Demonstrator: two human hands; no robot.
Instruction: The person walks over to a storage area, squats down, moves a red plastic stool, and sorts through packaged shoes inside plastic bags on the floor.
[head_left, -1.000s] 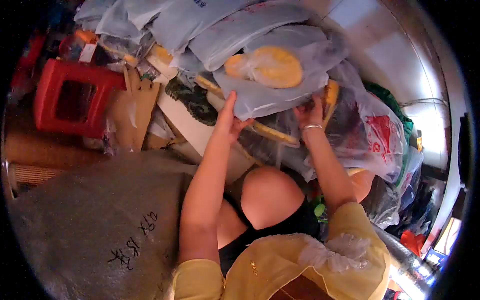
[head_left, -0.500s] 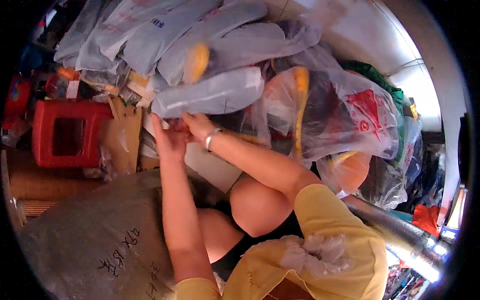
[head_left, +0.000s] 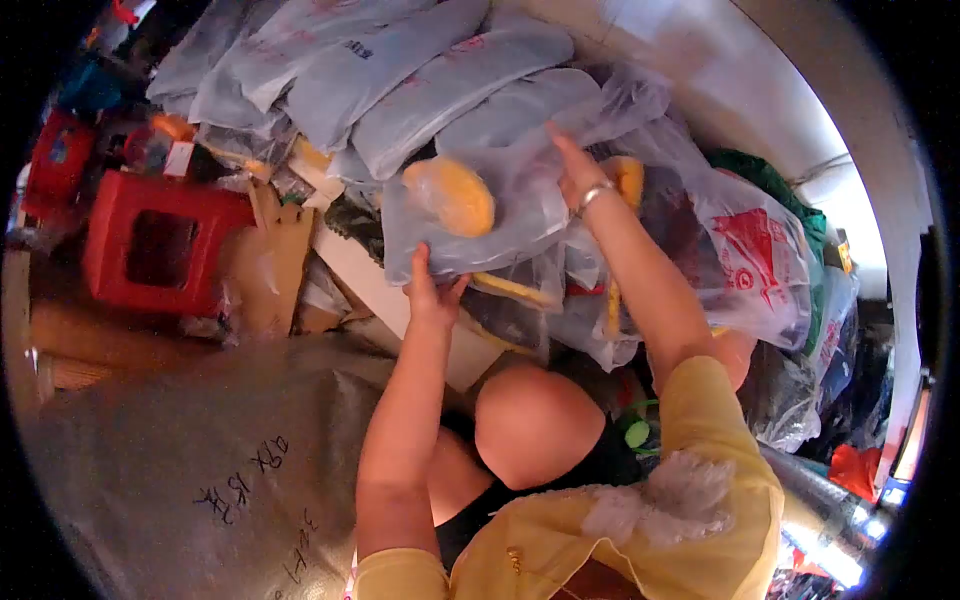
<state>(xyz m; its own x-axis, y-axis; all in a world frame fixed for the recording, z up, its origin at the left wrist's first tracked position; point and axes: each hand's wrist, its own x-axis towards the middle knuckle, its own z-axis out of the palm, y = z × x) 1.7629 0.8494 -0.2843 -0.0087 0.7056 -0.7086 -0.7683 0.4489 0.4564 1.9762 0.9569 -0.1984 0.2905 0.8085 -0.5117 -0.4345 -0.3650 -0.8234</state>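
Observation:
A translucent plastic bag with a yellow-soled item inside lies between my two hands. At its lower left edge, my left hand pinches the plastic between thumb and fingers. My right hand, with a bracelet at the wrist, is at the bag's right edge, its index finger stretched out; whether it grips the plastic is hard to see. Just behind lie several filled grey plastic bags, side by side.
A red plastic stool stands at the left beside cardboard. A large grey-brown sack with handwriting fills the lower left. Clear bags with red print and green material are on the right.
The bag, seen folded over half a second ago, now lies spread with the yellow sole showing. My right hand has moved away from my left, toward the upper right.

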